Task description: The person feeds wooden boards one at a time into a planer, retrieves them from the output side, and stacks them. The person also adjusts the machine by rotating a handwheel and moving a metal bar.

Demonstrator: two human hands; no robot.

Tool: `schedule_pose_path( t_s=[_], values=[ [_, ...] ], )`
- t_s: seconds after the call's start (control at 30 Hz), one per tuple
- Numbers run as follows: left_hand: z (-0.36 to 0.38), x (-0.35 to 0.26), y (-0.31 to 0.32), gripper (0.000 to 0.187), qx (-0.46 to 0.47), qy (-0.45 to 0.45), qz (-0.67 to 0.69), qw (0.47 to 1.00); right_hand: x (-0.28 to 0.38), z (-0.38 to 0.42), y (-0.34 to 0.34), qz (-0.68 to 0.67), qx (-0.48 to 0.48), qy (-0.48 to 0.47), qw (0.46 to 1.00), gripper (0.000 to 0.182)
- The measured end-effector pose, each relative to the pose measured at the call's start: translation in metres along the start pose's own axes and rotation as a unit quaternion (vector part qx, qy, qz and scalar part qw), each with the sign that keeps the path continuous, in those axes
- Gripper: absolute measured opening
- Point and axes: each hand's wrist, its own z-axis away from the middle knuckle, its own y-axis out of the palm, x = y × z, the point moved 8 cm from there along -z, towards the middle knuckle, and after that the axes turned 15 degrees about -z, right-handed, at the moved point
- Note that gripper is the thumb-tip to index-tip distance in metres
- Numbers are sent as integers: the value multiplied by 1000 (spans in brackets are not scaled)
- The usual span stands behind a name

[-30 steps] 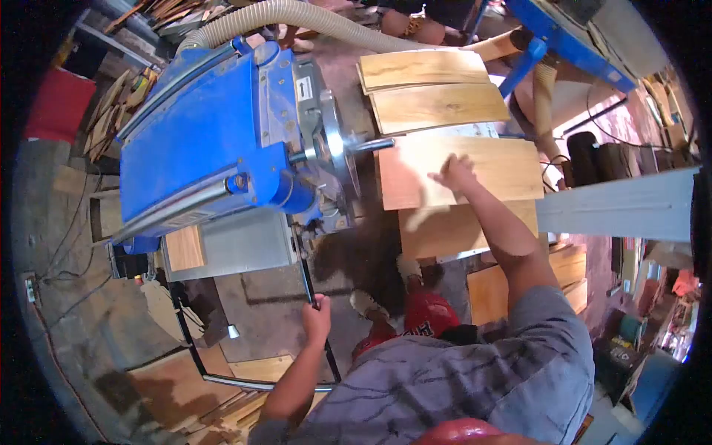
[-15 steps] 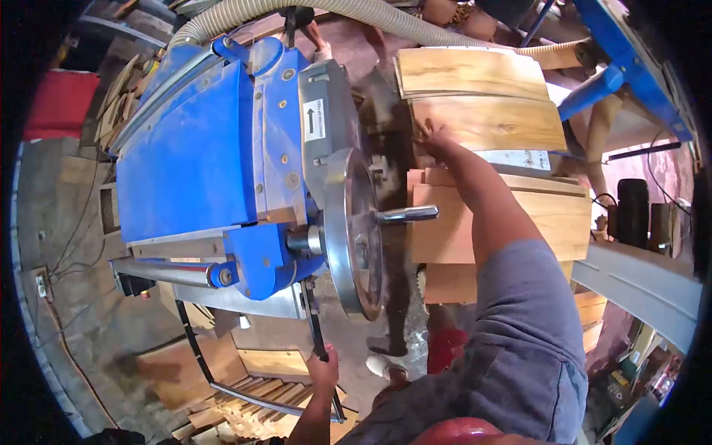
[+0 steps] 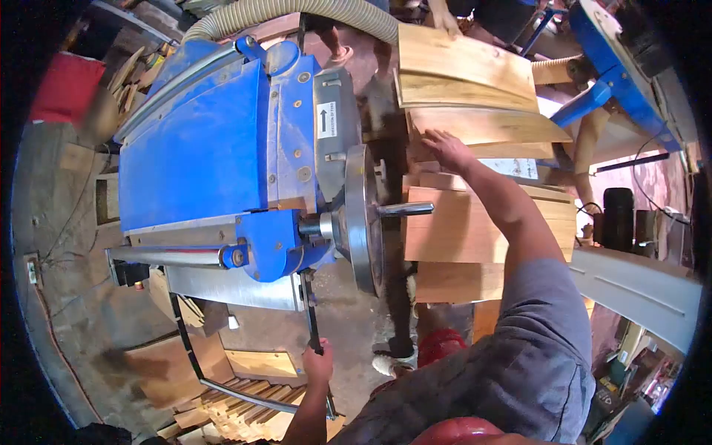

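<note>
My left hand [image 3: 319, 361] is closed around a black metal bar [image 3: 311, 315] on the near side of a blue thickness planer [image 3: 193, 156]. To the right, my right hand [image 3: 447, 150] lies open with its fingers stretched out, at the near left edge of a thin wooden board [image 3: 486, 126]. Above that, another person's hand [image 3: 446, 24] rests on the far edge of an upper wooden board [image 3: 467, 63]. Between my arms stands the planer's handwheel [image 3: 361, 222], with its metal crank handle [image 3: 406, 210].
Several more boards [image 3: 482, 222] are stacked under my right forearm. A ribbed hose [image 3: 297, 15] arches across the far side. Wood strips [image 3: 252, 404] lie on the floor below the planer. A blue machine [image 3: 615, 81] stands at the far right, with a grey beam [image 3: 638, 289] nearer.
The upper board has shifted away from me, and another person's hand now shows on it. My right hand has drawn back slightly and flattened. My left hand keeps its grip on the bar.
</note>
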Motion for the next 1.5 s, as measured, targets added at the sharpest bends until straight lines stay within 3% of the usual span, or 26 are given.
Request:
schedule_pose_path(
  t_s=[0.03,0.13,0.17,0.27,0.4,0.5,0.57,0.7,0.8,0.97,1.1,1.17,1.3,1.37,1.5],
  values=[
    [2,-2,-1,16,1,3,8,1000,5,14,-10,9,0,0,1000,55],
    [5,-10,-9,17,-21,34,-49,998,37,70,-89,-76,-212,-27,974,60],
    [5,-4,-8,17,-18,22,-43,999,53,86,-112,-65,-215,-22,974,60],
    [7,-26,-16,17,-35,25,-40,998,76,146,-191,-151,-383,-36,911,56],
    [-2,-14,-2,17,-20,38,-74,996,86,206,-228,-151,-473,-46,867,52],
    [-5,-1,-1,15,-39,30,-16,999,96,227,-233,-150,-486,-36,860,52],
    [-16,11,8,12,-87,104,-24,990,98,237,-235,-141,-506,-37,850,51],
    [-20,19,13,11,-77,44,-56,994,94,260,-239,-149,-541,-21,827,50],
    [-26,29,23,13,-53,57,63,995,86,273,-239,-171,-542,2,823,50],
    [-18,14,10,17,-82,80,-55,992,82,289,-240,-150,-552,17,820,51],
    [-18,14,9,18,-77,74,-26,994,83,295,-246,-141,-563,13,814,52],
    [-19,15,7,27,-140,122,-86,979,79,297,-245,-158,-566,4,809,53],
    [-22,19,13,29,-97,107,-19,989,75,300,-244,-197,-582,-5,789,54],
    [-10,2,3,20,-56,68,4,996,76,301,-245,-194,-580,4,792,57],
    [3,-22,-13,18,-70,77,-63,993,75,302,-243,-177,-587,28,790,60]
  ],
)
